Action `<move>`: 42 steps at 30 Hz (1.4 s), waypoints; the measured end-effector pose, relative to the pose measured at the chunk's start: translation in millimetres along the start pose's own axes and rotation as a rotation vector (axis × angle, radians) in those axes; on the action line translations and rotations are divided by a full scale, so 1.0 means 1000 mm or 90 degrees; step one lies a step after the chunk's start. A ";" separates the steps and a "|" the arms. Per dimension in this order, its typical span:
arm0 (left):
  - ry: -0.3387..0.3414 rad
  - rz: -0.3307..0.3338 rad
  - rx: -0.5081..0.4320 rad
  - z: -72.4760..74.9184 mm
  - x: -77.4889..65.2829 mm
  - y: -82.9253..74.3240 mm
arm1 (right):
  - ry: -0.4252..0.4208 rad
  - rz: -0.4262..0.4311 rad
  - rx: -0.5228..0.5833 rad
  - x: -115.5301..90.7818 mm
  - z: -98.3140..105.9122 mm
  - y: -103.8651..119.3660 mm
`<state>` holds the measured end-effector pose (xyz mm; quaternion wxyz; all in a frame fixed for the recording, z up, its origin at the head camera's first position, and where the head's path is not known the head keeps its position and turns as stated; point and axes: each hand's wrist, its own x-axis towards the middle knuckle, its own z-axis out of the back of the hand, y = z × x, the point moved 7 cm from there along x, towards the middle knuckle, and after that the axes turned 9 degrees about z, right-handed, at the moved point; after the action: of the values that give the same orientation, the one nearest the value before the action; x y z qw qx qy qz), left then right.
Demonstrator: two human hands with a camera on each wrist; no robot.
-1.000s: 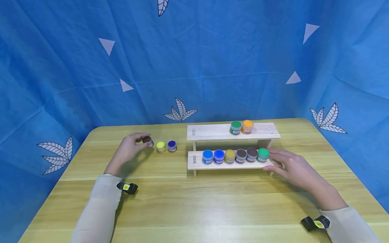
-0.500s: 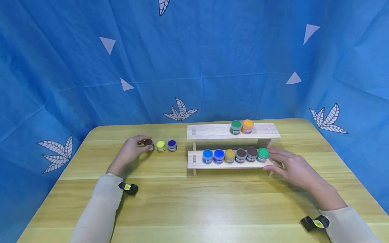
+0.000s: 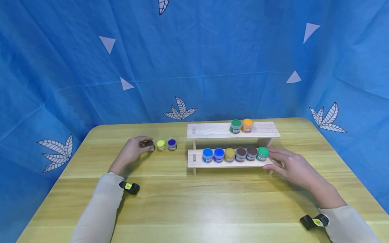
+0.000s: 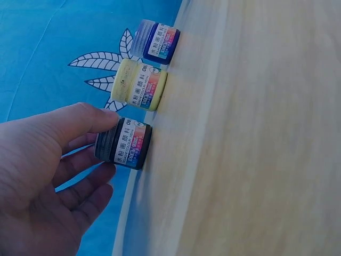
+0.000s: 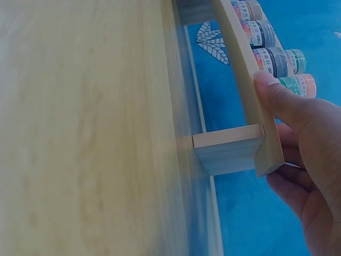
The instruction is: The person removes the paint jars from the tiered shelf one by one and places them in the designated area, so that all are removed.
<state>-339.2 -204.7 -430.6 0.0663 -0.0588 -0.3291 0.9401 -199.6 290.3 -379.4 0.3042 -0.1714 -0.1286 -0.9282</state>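
My left hand pinches a small dark-lidded paint jar at the table's back left, with the thumb on its lid. The jar stands upright, its base right at the tabletop. Beside it, in a row to the right, stand a yellow paint jar and a dark blue one. My right hand grips the right end of a two-tier wooden shelf. In the right wrist view its thumb lies on the lower board's front edge and the fingers curl behind, close to the green paint jar.
Several jars line the lower board, among them a light blue jar, an ochre one and a brown one. Up on the top board are a green jar and an orange jar. A blue curtain hangs behind the table.
My left hand has moved slightly right with the dark-lidded jar, bringing it close beside the yellow jar. The right hand and shelf have stayed in place.
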 end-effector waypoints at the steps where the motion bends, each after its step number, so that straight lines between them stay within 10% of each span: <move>1: 0.000 0.002 0.002 0.000 0.000 0.001 | -0.001 0.001 0.000 0.000 0.000 0.000; 25: -0.025 -0.016 0.025 0.013 -0.007 -0.017 | 0.003 0.005 -0.005 0.000 0.000 0.000; 42: -0.057 -0.085 0.022 0.021 -0.015 -0.087 | 0.004 0.006 -0.002 0.000 0.000 0.000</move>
<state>-320.3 -152.4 -358.5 0.1151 0.0062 -0.3186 0.9409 -199.4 290.5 -379.2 0.3090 -0.1698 -0.1256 -0.9273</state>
